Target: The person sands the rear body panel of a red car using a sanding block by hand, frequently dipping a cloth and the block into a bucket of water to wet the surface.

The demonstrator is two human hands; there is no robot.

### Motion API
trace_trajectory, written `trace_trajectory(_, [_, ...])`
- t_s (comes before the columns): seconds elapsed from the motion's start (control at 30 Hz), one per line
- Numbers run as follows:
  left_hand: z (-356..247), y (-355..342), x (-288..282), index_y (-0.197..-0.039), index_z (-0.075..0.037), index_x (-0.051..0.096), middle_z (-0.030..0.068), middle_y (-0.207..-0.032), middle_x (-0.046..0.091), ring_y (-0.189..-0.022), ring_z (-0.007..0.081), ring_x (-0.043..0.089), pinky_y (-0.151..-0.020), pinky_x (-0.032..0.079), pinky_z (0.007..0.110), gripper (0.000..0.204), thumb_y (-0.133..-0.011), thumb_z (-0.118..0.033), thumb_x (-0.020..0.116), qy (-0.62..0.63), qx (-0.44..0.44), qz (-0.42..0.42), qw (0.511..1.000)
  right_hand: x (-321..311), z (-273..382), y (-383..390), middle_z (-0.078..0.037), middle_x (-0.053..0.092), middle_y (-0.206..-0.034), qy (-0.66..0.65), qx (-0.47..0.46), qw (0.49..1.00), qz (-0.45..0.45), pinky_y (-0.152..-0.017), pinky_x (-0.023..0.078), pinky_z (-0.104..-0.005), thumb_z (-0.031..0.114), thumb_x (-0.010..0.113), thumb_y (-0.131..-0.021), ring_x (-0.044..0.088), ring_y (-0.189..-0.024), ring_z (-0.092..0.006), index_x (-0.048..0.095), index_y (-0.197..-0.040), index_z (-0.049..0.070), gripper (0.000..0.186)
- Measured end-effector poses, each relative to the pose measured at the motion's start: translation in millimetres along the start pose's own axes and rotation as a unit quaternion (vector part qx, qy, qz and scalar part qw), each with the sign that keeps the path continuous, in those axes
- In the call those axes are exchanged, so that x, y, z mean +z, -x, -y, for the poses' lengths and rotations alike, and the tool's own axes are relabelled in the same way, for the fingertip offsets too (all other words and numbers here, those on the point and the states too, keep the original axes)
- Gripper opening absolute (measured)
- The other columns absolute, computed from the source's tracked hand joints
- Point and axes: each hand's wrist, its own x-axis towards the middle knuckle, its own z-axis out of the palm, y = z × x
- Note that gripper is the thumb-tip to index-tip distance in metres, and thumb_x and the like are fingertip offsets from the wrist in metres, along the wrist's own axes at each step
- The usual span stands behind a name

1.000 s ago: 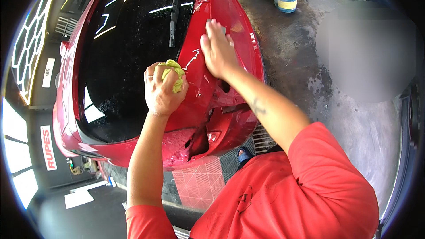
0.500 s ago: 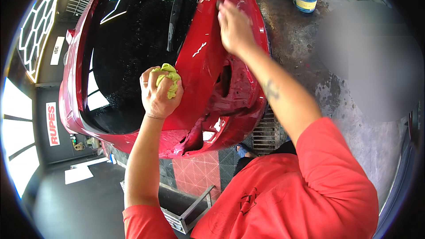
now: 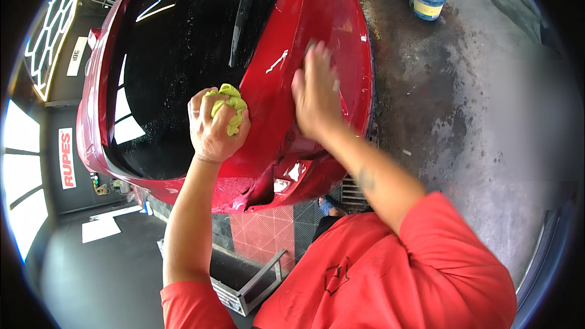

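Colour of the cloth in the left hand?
The cloth is yellow-green, seen best in the head view.

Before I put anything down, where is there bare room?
Bare floor lies below the bucket, right of the car. A hand could probably pass over the window, left of the wiper. Crowded: around the left hand, its cloth and the right hand.

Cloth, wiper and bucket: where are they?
Cloth [image 3: 236, 104]: head view, on its bunched yellow-green folds.
Wiper [image 3: 242, 15]: head view, midway along its length.
Bucket [image 3: 427, 10]: head view, on its yellow label.
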Motion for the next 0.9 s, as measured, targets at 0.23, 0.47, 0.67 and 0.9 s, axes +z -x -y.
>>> trace_trajectory(0.23, [-1.1,-5.6,-3.8,-0.090,-0.009,0.067,0.0120,-0.116,0.066,-0.119,0.0428,0.065,-0.099,0.055,0.054,0.024,-0.077,-0.009,0.087,-0.002,0.003,0.007,1.000,-2.8,-42.7,-107.1,-0.029,0.028,-0.181,-0.081,0.106,0.990,-0.047,-0.134,0.022,-0.0655,0.041,0.043,-0.120,0.026,-0.169,-0.0440,0.031,-0.173,0.001,0.068])
trace_trajectory(0.47, [0.6,-7.2,-3.1,-0.090,-0.007,0.066,0.0145,-0.118,0.066,-0.117,0.0436,0.065,-0.097,0.056,0.056,0.024,-0.076,-0.006,0.086,0.008,0.008,-0.005,1.000,-3.5,-45.7,-132.9,-0.031,0.048,-0.168,-0.110,-0.088,0.988,-0.060,-0.134,0.031,-0.0535,0.031,0.046,-0.121,0.041,-0.161,-0.0466,0.052,-0.160,-0.004,0.053])
trace_trajectory(0.67, [0.7,-2.2,-7.3,-0.092,-0.007,0.067,0.0153,-0.117,0.066,-0.116,0.0439,0.065,-0.097,0.055,0.056,0.024,-0.077,-0.006,0.086,0.008,0.003,-0.001,1.000,1.5,44.0,108.4,-0.028,0.038,-0.177,-0.053,-0.266,0.947,0.173,-0.137,0.022,-0.0595,0.031,0.061,-0.108,0.032,-0.166,-0.0488,0.039,-0.169,-0.005,0.074])
trace_trajectory(0.9, [-2.7,-7.1,3.8,-0.096,-0.009,0.068,0.0132,-0.120,0.066,-0.120,0.0425,0.063,-0.098,0.055,0.054,0.024,-0.083,-0.009,0.088,-0.008,-0.003,-0.018,1.000,-25.0,-17.2,-126.1,-0.027,0.047,-0.170,0.119,-0.166,0.978,-0.035,-0.132,0.031,-0.0607,0.040,0.051,-0.117,0.039,-0.162,-0.0452,0.049,-0.162,0.000,0.060])
